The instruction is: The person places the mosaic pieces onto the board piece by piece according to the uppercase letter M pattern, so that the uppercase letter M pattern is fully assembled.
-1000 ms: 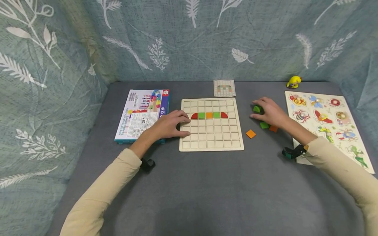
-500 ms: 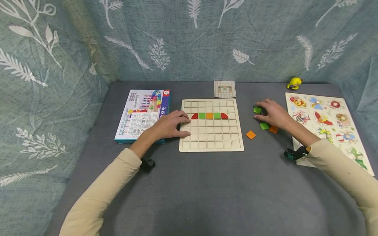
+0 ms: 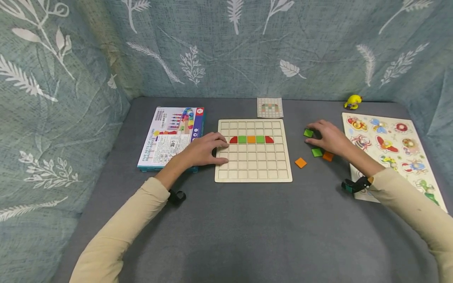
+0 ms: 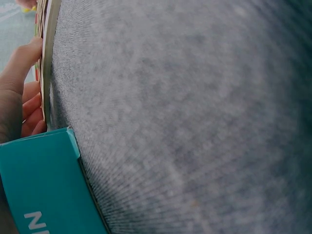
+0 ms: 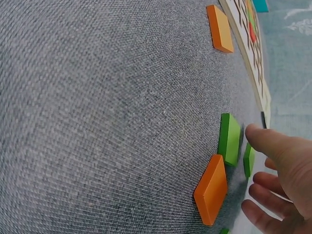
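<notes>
My left hand (image 3: 204, 149) rests at the left edge of a wooden grid board (image 3: 251, 169), thumb and fingers spread over its rim. One row of the board holds red, green and orange tiles, with an orange tile (image 3: 251, 139) in the middle. In the head view, my right hand (image 3: 329, 136) has its thumb and index finger spread around a green tile (image 3: 308, 133) lying on the table. The right wrist view shows space between the thumb and this green tile (image 5: 249, 160). Just nearer lie another green tile (image 3: 316, 152) and an orange tile (image 3: 328, 156).
A loose orange tile (image 3: 301, 162) lies right of the board. Behind the board is a small pattern card (image 3: 270, 107). A bead-set box (image 3: 170, 137) is at left, under the left forearm's side. An insect picture board (image 3: 393, 145) and a yellow toy (image 3: 353, 101) are at right.
The green tile at my right fingertips, tilted and shaded a second ago, now lies flat. My right hand has drawn back slightly to the right; my left hand has stayed put.
</notes>
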`<move>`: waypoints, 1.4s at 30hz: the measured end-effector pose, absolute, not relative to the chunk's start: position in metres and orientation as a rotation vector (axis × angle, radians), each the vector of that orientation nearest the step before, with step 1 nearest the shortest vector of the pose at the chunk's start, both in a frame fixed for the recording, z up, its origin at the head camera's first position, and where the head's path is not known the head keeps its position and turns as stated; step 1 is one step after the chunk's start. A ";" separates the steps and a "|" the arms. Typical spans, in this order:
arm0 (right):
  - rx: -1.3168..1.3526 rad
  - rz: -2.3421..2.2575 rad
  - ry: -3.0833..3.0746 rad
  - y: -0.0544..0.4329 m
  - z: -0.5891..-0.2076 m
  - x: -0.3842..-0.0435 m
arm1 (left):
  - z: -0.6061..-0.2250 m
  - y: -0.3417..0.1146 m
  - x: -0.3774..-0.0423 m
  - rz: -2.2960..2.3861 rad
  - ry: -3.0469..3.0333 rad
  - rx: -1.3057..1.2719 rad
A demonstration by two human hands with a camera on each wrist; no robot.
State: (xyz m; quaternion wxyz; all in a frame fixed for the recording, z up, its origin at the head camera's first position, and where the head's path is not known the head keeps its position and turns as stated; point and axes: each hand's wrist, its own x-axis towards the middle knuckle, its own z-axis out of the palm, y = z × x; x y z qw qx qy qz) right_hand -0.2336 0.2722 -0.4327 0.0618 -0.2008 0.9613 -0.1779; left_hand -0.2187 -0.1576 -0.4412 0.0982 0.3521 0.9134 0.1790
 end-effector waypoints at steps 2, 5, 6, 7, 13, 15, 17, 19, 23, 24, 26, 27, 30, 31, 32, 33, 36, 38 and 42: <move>-0.610 -0.537 2.905 0.271 -0.433 -0.234 | -0.443 -0.159 -0.219 0.525 2.709 1.040; -0.609 -0.534 2.907 0.270 -0.433 -0.235 | -0.444 -0.159 -0.219 0.526 2.716 1.045; -0.607 -0.534 2.907 0.269 -0.432 -0.235 | -0.445 -0.159 -0.219 0.528 2.717 1.048; -0.607 -0.537 2.909 0.269 -0.431 -0.236 | -0.445 -0.159 -0.219 0.531 2.717 1.049; -0.591 -0.528 2.893 0.269 -0.429 -0.237 | -0.444 -0.159 -0.218 0.536 2.705 1.047; -0.573 -0.523 2.889 0.269 -0.429 -0.238 | -0.444 -0.159 -0.219 0.535 2.703 1.051; -0.563 -0.518 2.888 0.269 -0.429 -0.238 | -0.444 -0.159 -0.219 0.532 2.705 1.054; -0.560 -0.520 2.889 0.269 -0.429 -0.238 | -0.442 -0.158 -0.220 0.538 2.704 1.057; -0.566 -0.517 2.889 0.269 -0.429 -0.237 | -0.441 -0.158 -0.220 0.539 2.698 1.060; -0.566 -0.517 2.890 0.269 -0.429 -0.237 | -0.441 -0.158 -0.220 0.540 2.698 1.059; -0.569 -0.518 2.891 0.269 -0.429 -0.236 | -0.441 -0.157 -0.220 0.539 2.697 1.057; -0.570 -0.520 2.892 0.270 -0.430 -0.236 | -0.441 -0.157 -0.220 0.538 2.698 1.054; -0.573 -0.527 2.892 0.269 -0.430 -0.236 | -0.441 -0.157 -0.220 0.530 2.701 1.045; -0.574 -0.528 2.891 0.269 -0.430 -0.236 | -0.441 -0.158 -0.220 0.528 2.702 1.045; -0.576 -0.530 2.891 0.269 -0.430 -0.236 | -0.441 -0.158 -0.221 0.527 2.702 1.043; -0.576 -0.530 2.890 0.269 -0.430 -0.236 | -0.441 -0.158 -0.221 0.526 2.703 1.042; -0.580 -0.530 2.889 0.268 -0.431 -0.237 | -0.443 -0.158 -0.221 0.535 2.702 1.044; -0.590 -0.528 2.891 0.269 -0.431 -0.237 | -0.444 -0.158 -0.221 0.538 2.702 1.044; -0.609 -0.530 2.894 0.269 -0.432 -0.237 | -0.445 -0.158 -0.221 0.536 2.705 1.048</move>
